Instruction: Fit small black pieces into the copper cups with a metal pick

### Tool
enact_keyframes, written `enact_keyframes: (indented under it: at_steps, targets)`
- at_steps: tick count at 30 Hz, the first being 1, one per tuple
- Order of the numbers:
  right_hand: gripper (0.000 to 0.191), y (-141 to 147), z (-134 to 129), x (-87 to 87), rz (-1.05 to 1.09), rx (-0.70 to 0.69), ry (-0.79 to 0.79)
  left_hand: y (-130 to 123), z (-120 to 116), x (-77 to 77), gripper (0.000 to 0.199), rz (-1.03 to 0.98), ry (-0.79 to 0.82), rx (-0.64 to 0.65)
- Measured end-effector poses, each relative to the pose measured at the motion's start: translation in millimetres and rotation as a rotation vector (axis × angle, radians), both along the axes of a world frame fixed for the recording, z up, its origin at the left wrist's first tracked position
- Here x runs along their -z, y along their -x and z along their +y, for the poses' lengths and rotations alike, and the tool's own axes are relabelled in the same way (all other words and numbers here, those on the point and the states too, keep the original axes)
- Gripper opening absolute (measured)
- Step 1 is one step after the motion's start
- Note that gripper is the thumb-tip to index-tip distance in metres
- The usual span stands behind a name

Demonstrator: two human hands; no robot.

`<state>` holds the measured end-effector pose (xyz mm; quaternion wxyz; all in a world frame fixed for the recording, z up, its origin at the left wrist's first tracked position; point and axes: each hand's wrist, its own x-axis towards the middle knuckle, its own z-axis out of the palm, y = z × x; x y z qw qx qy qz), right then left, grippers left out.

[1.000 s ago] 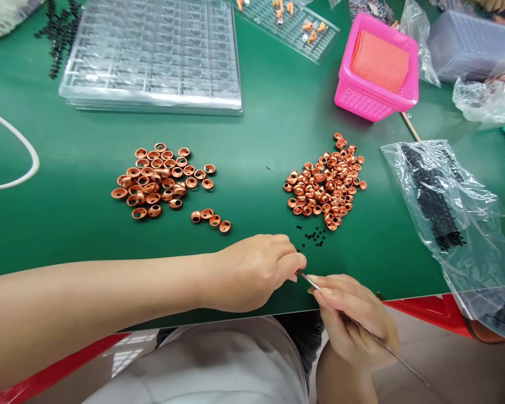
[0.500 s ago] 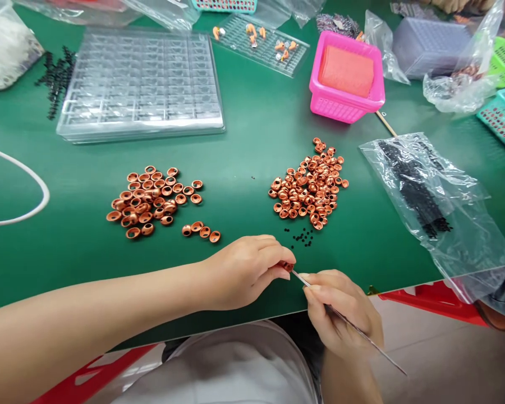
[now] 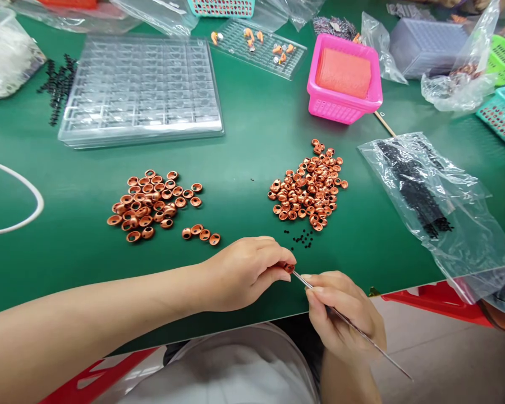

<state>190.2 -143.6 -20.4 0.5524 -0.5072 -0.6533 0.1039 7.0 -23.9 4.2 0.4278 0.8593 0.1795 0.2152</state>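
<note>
Between the thumb and fingers of my left hand (image 3: 252,274) is a small copper-coloured cup (image 3: 289,268), partly covered by the fingertips. My right hand (image 3: 347,311) pinches a thin metal rod (image 3: 370,340) like a pick; its tip is at the cup's opening. Just beyond the hands lie several tiny black dot-like pieces (image 3: 305,238). A heap of copper cups (image 3: 309,188) sits behind them. Another group of copper cups (image 3: 147,205), mostly open side up, spreads to the left, with a short row of cups (image 3: 204,233) nearer my left wrist.
A pink basket (image 3: 344,101) with an orange-red block stands at the back right. Clear plastic trays (image 3: 141,92) are stacked at the back left. On the right, a clear bag (image 3: 467,219) holds black strips. A white cable (image 3: 36,205) loops at the left edge.
The view has shifted slightly. Both hands stay almost in place, and a little more of the held cup shows beside the rod tip.
</note>
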Motion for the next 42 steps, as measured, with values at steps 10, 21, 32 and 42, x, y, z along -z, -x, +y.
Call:
enact_keyframes:
  at_steps: [10,21,32,42]
  targets:
    - [0.038,2.8,-2.4,-0.1,0.052,0.032,0.011,0.2,-0.4,-1.2,0.009,-0.003,-0.001,-0.017]
    - [0.034,2.6,-0.6,-0.9,0.023,0.024,0.017,-0.1,-0.6,2.7,0.011,-0.019,-0.003,-0.014]
    - [0.034,1.4,-1.5,0.5,0.000,0.026,0.050,-0.2,-1.3,1.1,0.009,-0.006,-0.006,-0.017]
    - [0.037,1.4,-0.9,0.0,0.044,-0.011,0.035,0.4,-1.2,2.5,0.011,-0.026,-0.051,0.008]
